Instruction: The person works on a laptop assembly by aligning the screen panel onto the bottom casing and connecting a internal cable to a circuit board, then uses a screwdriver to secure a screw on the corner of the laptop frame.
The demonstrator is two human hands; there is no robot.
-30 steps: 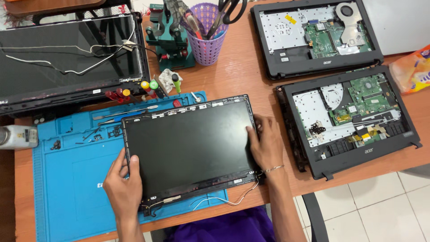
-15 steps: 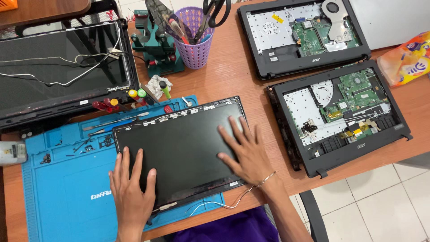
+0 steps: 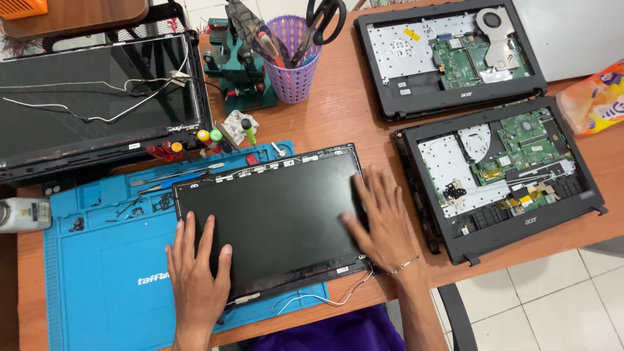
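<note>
A wooden table (image 3: 338, 123) carries laptop parts in several stages of disassembly. At its near left corner lies a blue repair mat (image 3: 97, 273), and a laptop screen panel (image 3: 279, 214) rests half on the mat's right side, half on bare wood near the table's front edge. The left hand (image 3: 195, 273) lies flat on the panel's near left corner, fingers spread. The right hand (image 3: 383, 221) presses flat on the panel's right edge, fingers spread, a thin bracelet (image 3: 406, 264) at the wrist. Along the right edge sit two opened laptop bases, the nearer base (image 3: 500, 175) and the farther base (image 3: 448, 55), circuit boards exposed. A second screen assembly (image 3: 97, 104) occupies the far left corner. A purple tool cup (image 3: 292, 62) holding scissors (image 3: 325, 16) stands at the far edge.
</note>
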